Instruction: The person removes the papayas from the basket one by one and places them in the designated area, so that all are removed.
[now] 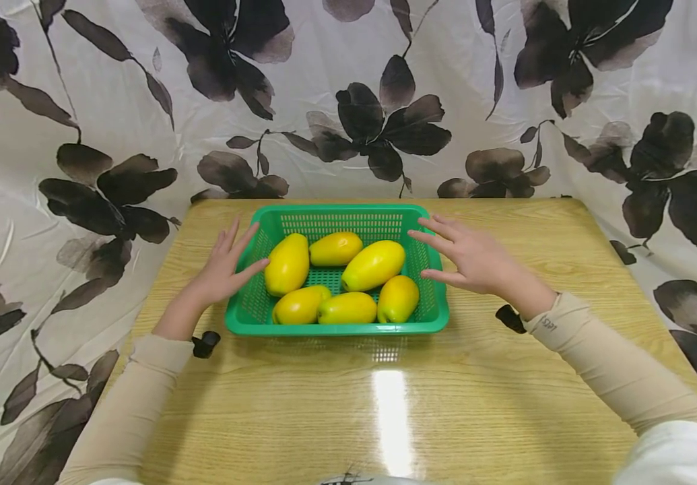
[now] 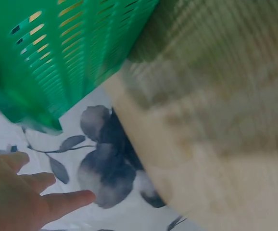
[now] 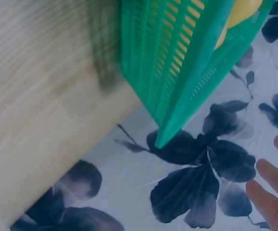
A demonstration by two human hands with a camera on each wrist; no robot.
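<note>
Two beige sleeves (image 1: 611,364) reach in from the near side over a wooden table (image 1: 300,411), a small dark piece (image 1: 205,344) showing at the left wrist and another dark piece (image 1: 510,318) at the right. Beyond them, the left hand (image 1: 221,269) and the right hand (image 1: 475,256) hover either side of a green basket (image 1: 336,329), fingers spread and loose, grasping nothing; both wrist views show a gap between fingers and basket, though the left thumb overlaps its rim from above. The basket sits upright on the table towards the far edge. Inside, three yellow fruits line the near side: a left one (image 1: 300,306), a middle one (image 1: 347,309) and a right one (image 1: 398,300). Behind these lie a large upright fruit (image 1: 287,266), a slanted fruit (image 1: 374,265) and, farthest, a small fruit (image 1: 336,249). As far as progress goes, all six visible fruits are in the basket and neither hand has hold of anything; whether handling is about to start or just finished, I cannot tell. Floral cloth (image 1: 318,60) hangs behind.
</note>
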